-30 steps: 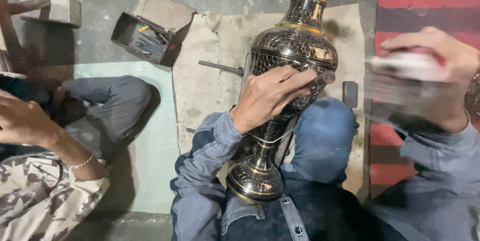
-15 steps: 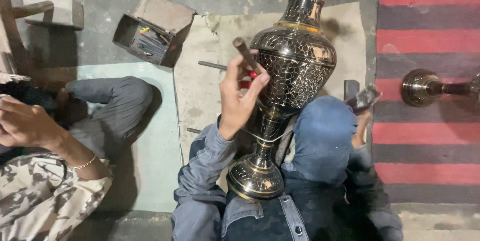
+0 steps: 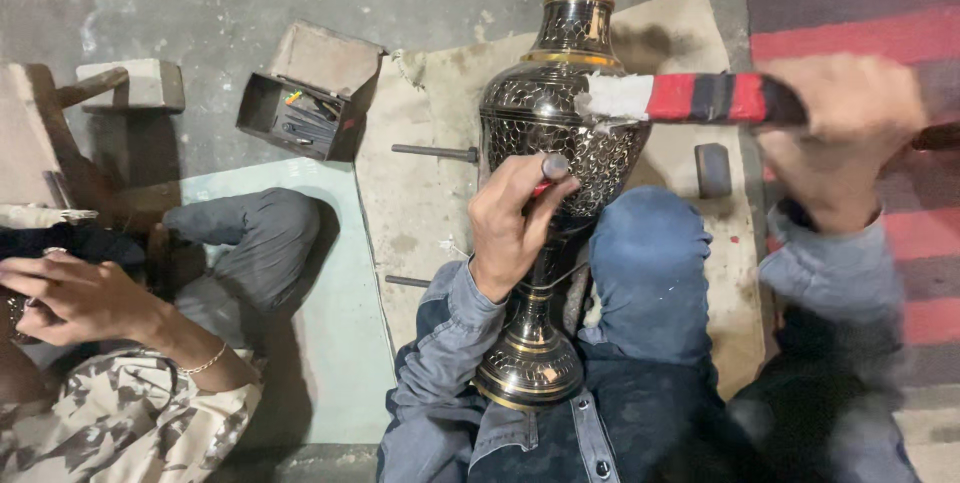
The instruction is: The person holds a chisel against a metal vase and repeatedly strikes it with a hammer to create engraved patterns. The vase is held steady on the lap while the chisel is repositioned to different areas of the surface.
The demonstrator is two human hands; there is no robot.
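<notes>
At the far left a co-worker's hand (image 3: 75,298), with a thin bracelet at the wrist, is curled near a camouflage-patterned sleeve (image 3: 120,423). Farther in, an open box (image 3: 300,103) of small tools sits on the grey floor, and a rod (image 3: 432,153) lies on a cardboard sheet (image 3: 420,213) beside the vase.

The left hand (image 3: 515,223) is closed around a short chisel (image 3: 553,171), whose tip presses against the belly of the vase (image 3: 560,123). The vase lies along the person's lap, its long axis running away from the body: round foot close to the chest, neck pointing toward the top of the view. It is dark metal with bright engraved scrollwork over the belly and gold bands at neck and foot.

The right hand (image 3: 845,133) is wrapped tight around the handle of a mallet (image 3: 690,98), striped red and black with a pale head. It is held level above the vase, head over the belly just above the chisel. The left hand is on the vase; the right is well to its right.
</notes>
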